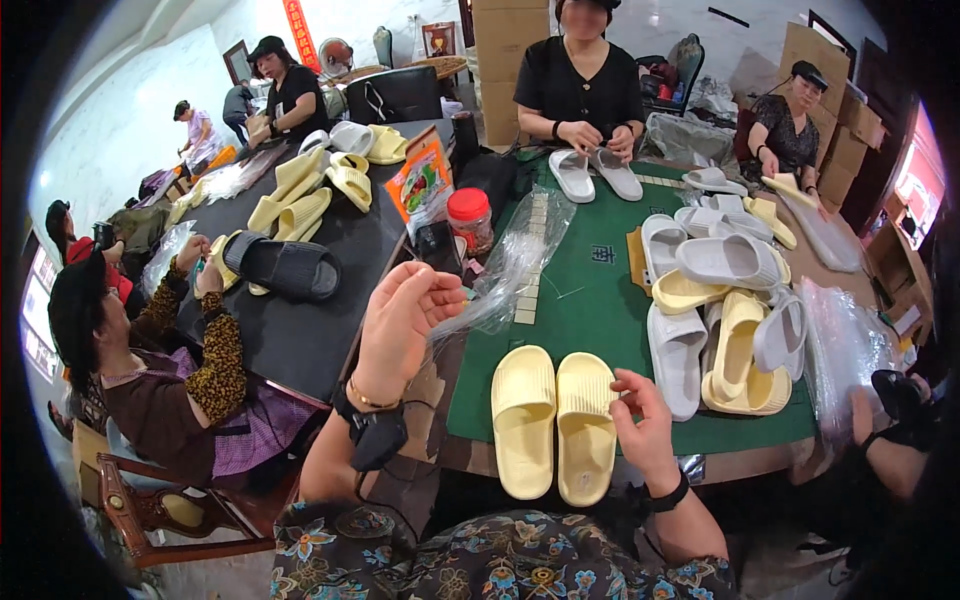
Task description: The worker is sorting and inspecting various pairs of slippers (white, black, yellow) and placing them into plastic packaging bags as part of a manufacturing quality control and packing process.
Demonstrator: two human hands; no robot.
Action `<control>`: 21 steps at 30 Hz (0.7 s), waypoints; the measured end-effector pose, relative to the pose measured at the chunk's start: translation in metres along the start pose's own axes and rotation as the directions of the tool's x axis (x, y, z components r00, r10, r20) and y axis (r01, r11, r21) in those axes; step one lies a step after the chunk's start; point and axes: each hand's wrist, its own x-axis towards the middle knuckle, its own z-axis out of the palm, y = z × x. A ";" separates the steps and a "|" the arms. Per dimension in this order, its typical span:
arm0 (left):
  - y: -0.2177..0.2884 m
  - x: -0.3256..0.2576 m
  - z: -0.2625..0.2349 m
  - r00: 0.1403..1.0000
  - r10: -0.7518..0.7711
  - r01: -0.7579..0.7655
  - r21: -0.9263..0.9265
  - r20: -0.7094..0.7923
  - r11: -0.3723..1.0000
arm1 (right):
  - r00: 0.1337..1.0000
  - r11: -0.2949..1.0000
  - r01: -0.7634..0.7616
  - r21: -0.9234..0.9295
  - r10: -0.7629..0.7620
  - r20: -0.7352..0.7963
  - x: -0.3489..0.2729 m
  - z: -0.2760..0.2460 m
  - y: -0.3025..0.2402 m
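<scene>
A pair of pale yellow slide slippers stands side by side at the table's near edge, a left slipper [524,420] and a right slipper [586,425]. My right hand [645,420] is closed with thumb and fingers at the outer edge of the right slipper's ribbed strap. My left hand [405,325] is raised to the left of the pair, its fingers loosely curled and apart, with nothing visible between fingertips and thumb. Just beyond those fingers lies a crumpled clear plastic bag [525,250]; its near end runs behind the hand.
Grey and yellow slippers [735,260] are heaped on the right of the green table mat [600,300]. A red-lidded jar [470,215] stands beyond my left hand. Clear bags [850,350] lie at right. Across the table, a person [580,90] handles grey slippers; others work around.
</scene>
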 end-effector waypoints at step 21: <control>-0.130 -0.153 -0.033 0.650 -0.759 0.531 0.686 0.048 0.498 | 0.761 0.865 0.287 -0.411 0.055 0.646 -0.097 0.007 -0.006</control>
